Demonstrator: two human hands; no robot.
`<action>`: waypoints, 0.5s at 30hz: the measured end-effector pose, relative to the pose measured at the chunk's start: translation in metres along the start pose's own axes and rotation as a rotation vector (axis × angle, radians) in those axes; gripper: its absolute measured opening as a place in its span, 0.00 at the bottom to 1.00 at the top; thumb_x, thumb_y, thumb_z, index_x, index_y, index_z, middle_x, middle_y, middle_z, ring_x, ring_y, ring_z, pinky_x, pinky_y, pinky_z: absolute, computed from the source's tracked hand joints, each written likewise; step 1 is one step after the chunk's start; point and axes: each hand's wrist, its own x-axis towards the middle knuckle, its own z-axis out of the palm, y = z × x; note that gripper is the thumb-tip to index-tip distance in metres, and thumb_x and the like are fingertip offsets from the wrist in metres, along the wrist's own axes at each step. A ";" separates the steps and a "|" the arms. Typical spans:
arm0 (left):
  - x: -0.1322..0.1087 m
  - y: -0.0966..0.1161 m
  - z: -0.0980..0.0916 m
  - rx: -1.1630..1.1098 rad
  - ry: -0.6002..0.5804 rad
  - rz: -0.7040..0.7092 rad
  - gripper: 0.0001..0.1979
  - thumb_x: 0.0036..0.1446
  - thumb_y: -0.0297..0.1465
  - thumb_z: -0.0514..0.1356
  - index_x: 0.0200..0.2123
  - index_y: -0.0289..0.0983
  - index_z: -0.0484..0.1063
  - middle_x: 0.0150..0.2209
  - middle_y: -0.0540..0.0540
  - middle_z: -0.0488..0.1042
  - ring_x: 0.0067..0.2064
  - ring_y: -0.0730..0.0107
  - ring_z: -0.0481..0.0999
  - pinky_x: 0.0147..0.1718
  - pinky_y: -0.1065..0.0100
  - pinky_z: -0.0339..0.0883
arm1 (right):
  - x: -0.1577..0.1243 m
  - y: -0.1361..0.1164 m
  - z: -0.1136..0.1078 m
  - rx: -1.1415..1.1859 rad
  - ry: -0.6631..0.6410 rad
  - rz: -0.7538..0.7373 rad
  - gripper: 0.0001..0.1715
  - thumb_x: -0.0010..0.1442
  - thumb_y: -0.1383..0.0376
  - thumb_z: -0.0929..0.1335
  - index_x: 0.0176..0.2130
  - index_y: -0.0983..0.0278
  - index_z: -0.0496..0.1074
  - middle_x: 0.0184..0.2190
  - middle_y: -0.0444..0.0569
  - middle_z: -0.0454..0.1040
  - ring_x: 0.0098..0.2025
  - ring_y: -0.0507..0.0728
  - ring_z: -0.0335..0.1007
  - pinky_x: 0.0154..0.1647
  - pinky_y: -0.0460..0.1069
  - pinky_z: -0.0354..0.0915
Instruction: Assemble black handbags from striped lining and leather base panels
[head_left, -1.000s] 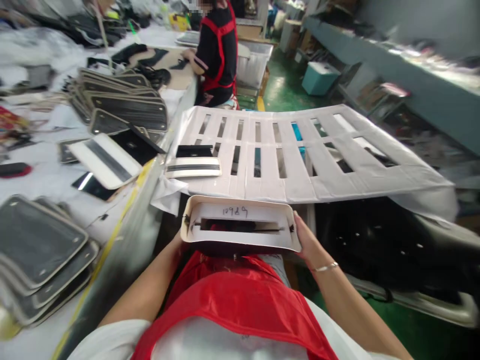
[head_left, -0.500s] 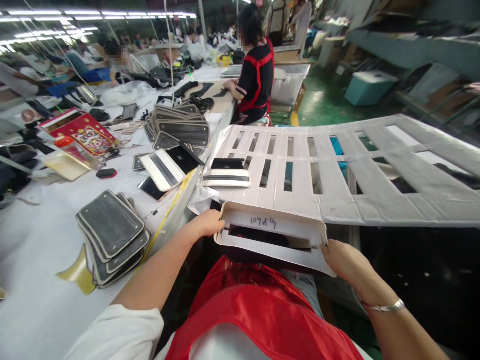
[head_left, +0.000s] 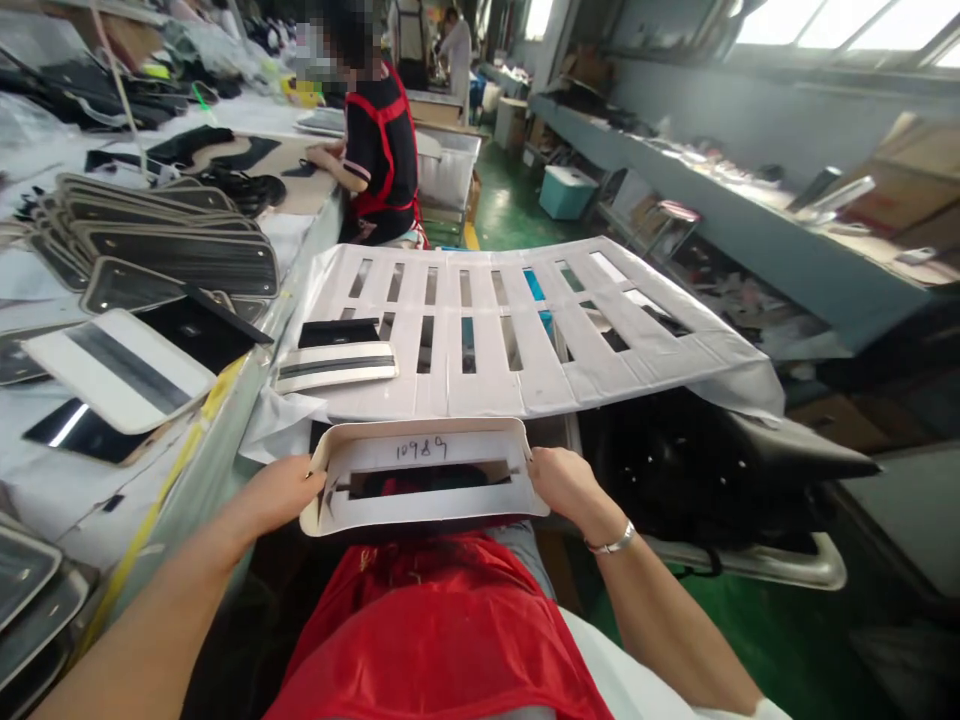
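Observation:
I hold a cream panel with a long slot cut through it and handwritten digits near its far edge, level over my red apron. My left hand grips its left end, fingers curled under. At the right end my right hand is closed on the edge; a thin bracelet shows at that wrist. Just beyond the panel lies a white slatted board with a similar cream panel and a black piece resting on its near left corner.
A worktable on my left carries stacks of grey-black padded panels and a white panel. A person in a black shirt and red apron sits farther along. Black sheet material and a metal frame lie to the right.
The view has swung from the left table back to the right. The panel has levelled out and both hands keep their hold on its ends.

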 end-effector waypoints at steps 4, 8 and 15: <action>0.003 0.001 -0.002 0.004 0.000 0.012 0.14 0.51 0.36 0.47 0.25 0.36 0.70 0.30 0.40 0.77 0.35 0.57 0.76 0.31 0.67 0.62 | 0.001 0.001 -0.002 -0.004 0.001 0.008 0.17 0.61 0.65 0.58 0.35 0.69 0.74 0.34 0.59 0.76 0.38 0.61 0.74 0.36 0.48 0.63; 0.005 0.000 -0.004 -0.064 -0.027 0.034 0.14 0.50 0.34 0.47 0.24 0.35 0.71 0.30 0.41 0.76 0.35 0.57 0.75 0.31 0.66 0.63 | 0.002 -0.004 -0.004 -0.018 -0.004 0.016 0.17 0.61 0.65 0.58 0.34 0.67 0.74 0.34 0.58 0.77 0.38 0.62 0.74 0.34 0.49 0.63; -0.001 0.007 -0.006 -0.136 0.037 -0.008 0.13 0.49 0.30 0.50 0.27 0.33 0.74 0.33 0.37 0.77 0.37 0.56 0.75 0.33 0.65 0.63 | 0.007 -0.005 -0.006 -0.045 -0.123 0.003 0.16 0.60 0.66 0.58 0.32 0.62 0.72 0.32 0.56 0.77 0.38 0.65 0.74 0.31 0.51 0.61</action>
